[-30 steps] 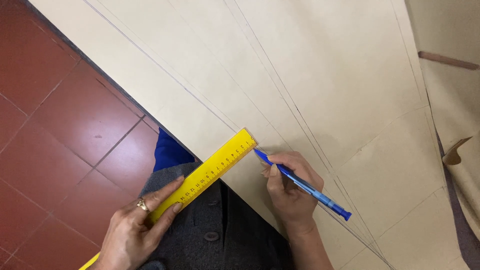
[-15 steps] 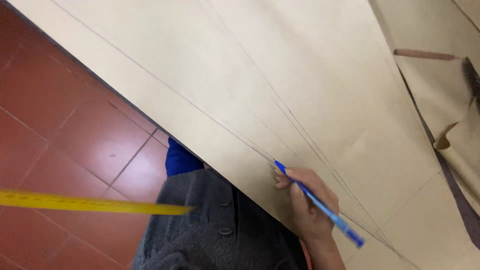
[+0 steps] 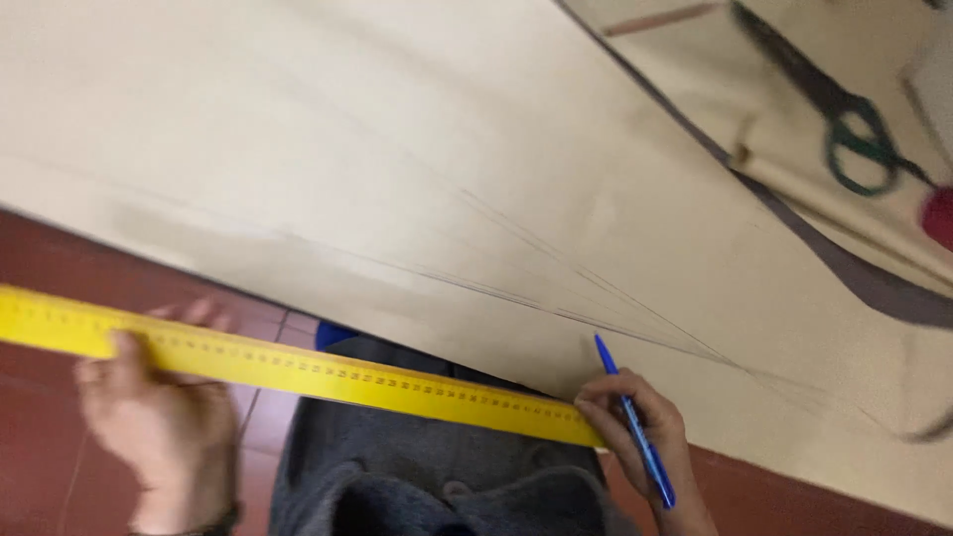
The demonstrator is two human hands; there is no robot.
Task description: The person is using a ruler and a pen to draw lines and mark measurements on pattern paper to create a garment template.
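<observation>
A long yellow ruler [image 3: 288, 367] stretches from the left edge to the lower middle. My left hand [image 3: 164, 422] grips it from below near its left part. My right hand [image 3: 635, 437] holds a blue pen [image 3: 635, 422] and touches the ruler's right end at the near edge of a large sheet of brown paper [image 3: 397, 169]. Thin drawn lines fan out across the sheet toward the pen's tip.
Green-handled scissors [image 3: 844, 129] lie on more brown paper at the top right, next to a red object [image 3: 938, 218]. Red floor tiles [image 3: 40, 467] show at the lower left. My grey buttoned garment [image 3: 437, 476] fills the bottom middle.
The ruler has swung from off to the left to lie level along the sheet's near edge, its right end meeting my right hand. The view has shifted right, revealing the scissors.
</observation>
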